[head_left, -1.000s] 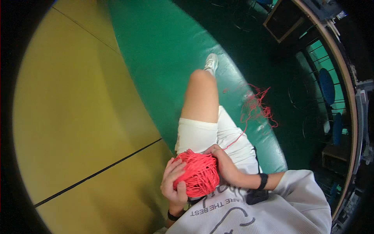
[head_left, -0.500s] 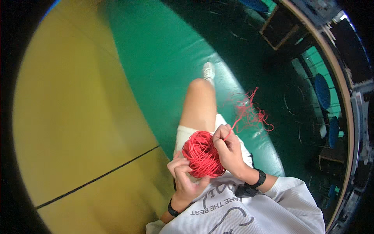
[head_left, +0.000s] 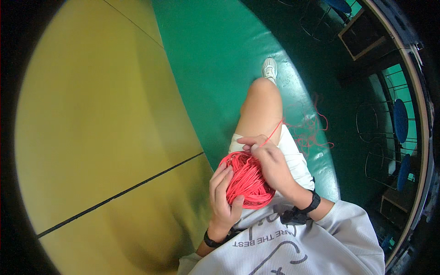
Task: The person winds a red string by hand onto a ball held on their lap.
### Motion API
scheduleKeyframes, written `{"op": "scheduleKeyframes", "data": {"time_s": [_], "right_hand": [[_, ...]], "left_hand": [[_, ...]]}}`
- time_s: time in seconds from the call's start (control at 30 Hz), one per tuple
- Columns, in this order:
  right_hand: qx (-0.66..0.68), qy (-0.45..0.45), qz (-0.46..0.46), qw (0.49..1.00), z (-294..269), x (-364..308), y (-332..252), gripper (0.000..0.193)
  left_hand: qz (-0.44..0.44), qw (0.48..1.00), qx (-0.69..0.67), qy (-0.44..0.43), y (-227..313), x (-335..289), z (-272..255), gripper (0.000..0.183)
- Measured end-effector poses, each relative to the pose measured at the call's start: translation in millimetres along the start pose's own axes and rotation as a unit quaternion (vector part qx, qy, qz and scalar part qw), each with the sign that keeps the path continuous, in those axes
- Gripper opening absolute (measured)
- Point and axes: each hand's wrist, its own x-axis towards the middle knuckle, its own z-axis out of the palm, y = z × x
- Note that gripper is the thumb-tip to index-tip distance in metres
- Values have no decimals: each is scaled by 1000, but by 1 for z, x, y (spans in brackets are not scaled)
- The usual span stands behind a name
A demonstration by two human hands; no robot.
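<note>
A ball of thin red cord [head_left: 250,185] rests over my lap. My left hand [head_left: 222,199] cups its left side, fingers curled over the windings and thumb pressed at the near edge. At the ball's far right side, my right hand [head_left: 274,162] pinches the cord, one finger stretched left over the top; its palm side is hidden. From this hand a single strand [head_left: 276,132] runs up taut to the right. It leads to a loose tangle of red cord [head_left: 308,130] beyond my leg.
A green floor [head_left: 206,59] lies ahead, and a yellow surface with a dark seam [head_left: 101,114] fills the left. On the right are round blue seats [head_left: 400,121] on thin metal frames and a wood-edged box [head_left: 364,34]. My bare leg and white shoe [head_left: 269,68] extend forward.
My right hand has moved from the ball's upper right across its far edge, and the strand has swung with it. My left hand wraps more closely round the ball. The whole view has shifted.
</note>
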Motion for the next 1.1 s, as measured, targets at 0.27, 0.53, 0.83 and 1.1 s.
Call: {"op": "scheduleKeyframes", "data": {"time_s": [0.27,0.53,0.83,1.1], "right_hand": [[215,54,162,962,3,-11,18,32],[216,49,90,971,26,-31,40,24],[208,-145,81,964,11,-20,42,18],[186,-75,142,969,13,-22,8,43]], "left_hand": [[-129,982,-122,69,-18,-38,-13,49],[-236,960,-145,41,-4,-38,-52,69],[-192,969,116,-98,20,-21,-64,61],[-145,988,-50,12,-6,-42,-40,50]]}}
